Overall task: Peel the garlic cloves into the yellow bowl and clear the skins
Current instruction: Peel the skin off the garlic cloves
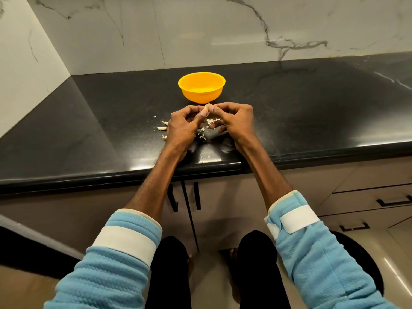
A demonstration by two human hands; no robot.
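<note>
Both hands pinch one garlic clove (207, 106) between curled fingertips, left hand (181, 126) and right hand (234, 121) meeting above the black countertop (312, 112). At 12 o'clock, just beyond them, stands the yellow bowl (200, 95). Loose garlic skins (161, 128) lie beneath, spreading toward 9 o'clock

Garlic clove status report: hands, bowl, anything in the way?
Left hand and right hand both pinch garlic clove, just short of yellow bowl. Skins scattered on counter beneath hands. Nothing between clove and bowl.
</note>
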